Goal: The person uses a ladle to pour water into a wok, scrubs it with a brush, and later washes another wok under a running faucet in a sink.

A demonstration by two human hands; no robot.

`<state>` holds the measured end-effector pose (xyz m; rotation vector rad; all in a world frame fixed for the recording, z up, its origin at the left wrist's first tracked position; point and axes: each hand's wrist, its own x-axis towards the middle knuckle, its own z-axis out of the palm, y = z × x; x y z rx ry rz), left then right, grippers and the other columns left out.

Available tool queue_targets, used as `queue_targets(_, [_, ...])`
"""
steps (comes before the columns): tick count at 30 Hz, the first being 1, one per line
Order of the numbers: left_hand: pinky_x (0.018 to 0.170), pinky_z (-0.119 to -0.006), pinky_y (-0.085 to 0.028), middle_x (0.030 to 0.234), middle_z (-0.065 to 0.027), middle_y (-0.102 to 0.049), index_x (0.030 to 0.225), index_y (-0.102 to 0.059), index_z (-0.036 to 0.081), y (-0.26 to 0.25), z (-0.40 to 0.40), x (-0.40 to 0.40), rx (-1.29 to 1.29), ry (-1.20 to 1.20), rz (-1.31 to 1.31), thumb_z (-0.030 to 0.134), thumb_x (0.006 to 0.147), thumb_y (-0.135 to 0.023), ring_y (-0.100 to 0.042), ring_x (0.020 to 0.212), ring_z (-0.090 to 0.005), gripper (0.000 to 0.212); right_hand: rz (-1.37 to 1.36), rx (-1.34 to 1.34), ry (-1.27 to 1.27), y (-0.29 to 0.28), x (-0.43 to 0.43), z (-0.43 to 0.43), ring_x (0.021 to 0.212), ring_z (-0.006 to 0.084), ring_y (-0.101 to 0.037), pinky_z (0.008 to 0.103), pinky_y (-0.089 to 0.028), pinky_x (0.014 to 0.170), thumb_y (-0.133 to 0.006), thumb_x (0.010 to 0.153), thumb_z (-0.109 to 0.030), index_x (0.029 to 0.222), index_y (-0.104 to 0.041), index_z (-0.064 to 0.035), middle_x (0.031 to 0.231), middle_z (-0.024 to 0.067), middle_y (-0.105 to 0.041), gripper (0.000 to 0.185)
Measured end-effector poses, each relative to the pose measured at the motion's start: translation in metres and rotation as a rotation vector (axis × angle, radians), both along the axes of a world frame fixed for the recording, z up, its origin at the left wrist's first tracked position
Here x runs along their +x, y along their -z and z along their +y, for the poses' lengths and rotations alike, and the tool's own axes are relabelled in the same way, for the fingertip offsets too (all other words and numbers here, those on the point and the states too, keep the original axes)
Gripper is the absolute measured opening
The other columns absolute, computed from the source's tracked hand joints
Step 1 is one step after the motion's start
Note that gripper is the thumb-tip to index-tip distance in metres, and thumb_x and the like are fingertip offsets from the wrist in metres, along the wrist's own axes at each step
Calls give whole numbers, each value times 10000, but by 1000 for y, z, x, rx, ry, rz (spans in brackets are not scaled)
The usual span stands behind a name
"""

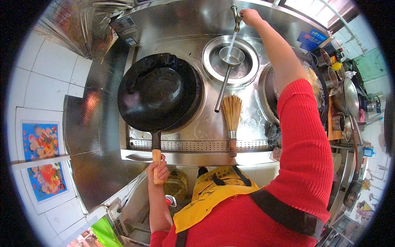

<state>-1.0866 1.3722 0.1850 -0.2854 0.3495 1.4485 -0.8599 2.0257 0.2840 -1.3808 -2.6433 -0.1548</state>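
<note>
My left hand [158,170] grips the wooden handle [157,157] of a black wok [157,92], which sits over the left burner of the steel range. At the top, my right hand [250,17] is on the metal water tap [237,18]. Water runs from its spout into the bowl of a steel ladle [237,58]. The ladle lies over a round steel basin [206,66], its long handle pointing down and left. A bamboo wok brush [232,115] lies to the right of the wok, bristles away from me.
Another wok [271,92] stands on the right burner, partly behind my right arm. Steel pots, a perforated strainer [351,95] and bottles crowd the far right. A perforated drain strip [197,145] lines the range's front. Tiled wall is at the left.
</note>
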Motion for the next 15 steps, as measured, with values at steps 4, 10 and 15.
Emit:
queue_targets(4, [324, -228, -330, 566, -28, -376, 1072, -383, -15, -2, 2, 1, -11, -3, 36, 147, 806, -457, -354, 361, -98, 320, 75, 33, 6, 6, 0, -2, 866, 322, -570, 394, -451, 768, -518, 698, -69, 982, -598, -105, 882, 152, -611, 297])
queue_targets(10, [326, -236, -304, 560, -21, -362, 1035, -400, -3, -1, 0, -3, -35, 38, 89, 155, 816, -457, -327, 365, -95, 276, 584, 441, -10, 23, -19, -87, 845, 326, -572, 407, -453, 750, -545, 694, -80, 965, -566, -58, 859, 160, -598, 272])
queue_targets(15, [328, -232, -297, 561, -24, -360, 1023, -419, 6, 2, -1, -5, -44, 56, 70, 157, 820, -457, -316, 366, -99, 256, 638, -485, 323, 109, 4, -263, 739, 320, -592, 389, -463, 683, -620, 724, -249, 884, -542, -1, 770, 201, -592, 306])
